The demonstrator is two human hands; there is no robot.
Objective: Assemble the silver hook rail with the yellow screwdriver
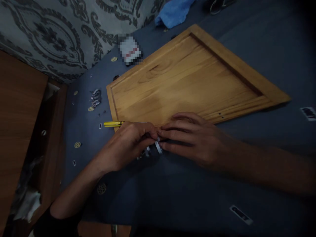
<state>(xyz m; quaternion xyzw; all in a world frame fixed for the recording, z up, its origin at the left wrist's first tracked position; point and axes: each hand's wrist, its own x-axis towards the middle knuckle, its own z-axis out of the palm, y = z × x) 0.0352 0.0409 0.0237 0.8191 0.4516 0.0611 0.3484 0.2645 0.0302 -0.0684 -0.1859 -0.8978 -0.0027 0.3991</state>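
Observation:
A framed wooden cabinet door [177, 82] lies flat, with two small holes along its near edge. At that edge my left hand [130, 140] is closed, thumb and forefinger pinched at a silver metal hinge [158, 146] that is partly covered. My right hand [195, 136] has its fingers stretched out over the door's edge, fingertips beside the hinge; its thumb is hidden. Just left of the hinge, more metal [147, 152] shows below my left hand. A screwdriver with a yellow and black handle [113, 124] lies across the door's left corner, partly behind my left hand.
More metal hinges [95, 97] and small dark screws [104, 111] lie on the dark blue patterned cloth [172, 197]. A blurred white box [130, 50] and a blue rag [174, 14] are behind the door. Brown wooden furniture [22, 125] stands at left, against a patterned wall.

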